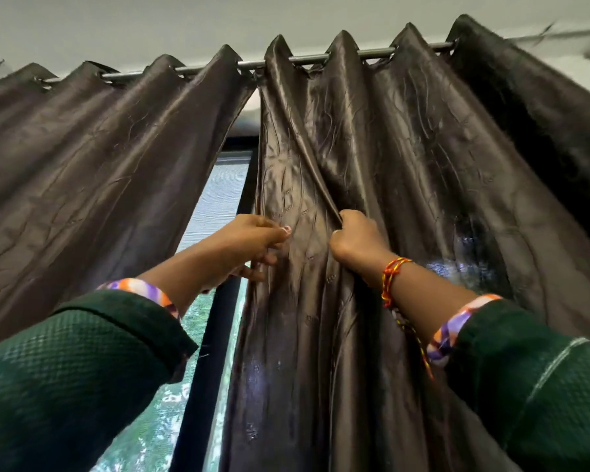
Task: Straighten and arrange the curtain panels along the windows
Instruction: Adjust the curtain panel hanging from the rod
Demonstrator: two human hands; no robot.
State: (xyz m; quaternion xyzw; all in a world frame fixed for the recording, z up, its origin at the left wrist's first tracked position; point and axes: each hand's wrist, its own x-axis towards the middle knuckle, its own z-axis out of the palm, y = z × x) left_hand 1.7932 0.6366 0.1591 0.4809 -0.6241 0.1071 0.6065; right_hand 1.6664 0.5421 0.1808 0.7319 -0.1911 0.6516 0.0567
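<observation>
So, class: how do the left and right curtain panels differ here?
The left curtain panel hangs untouched and slants away leftward; the right curtain panel is held by both hands. The right hand has a closed grip on a fold; the left hand pinches its edge. Both are dark, shiny, on one rod.

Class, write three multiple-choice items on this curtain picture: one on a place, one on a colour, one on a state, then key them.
1. Where does the window show?
A between the two panels
B right of both panels
C above the rod

2. What colour are the sleeves?
A white
B dark green
C red

3. What is the right hand doing?
A hanging free
B gripping a fold of the right curtain panel
C holding the curtain rod

Key: 1 A, glass appears in the gap beside the left curtain panel; 2 B, both cuffs are green; 3 B, its fingers close on fabric, while the left hand pinches the panel's edge.
</observation>
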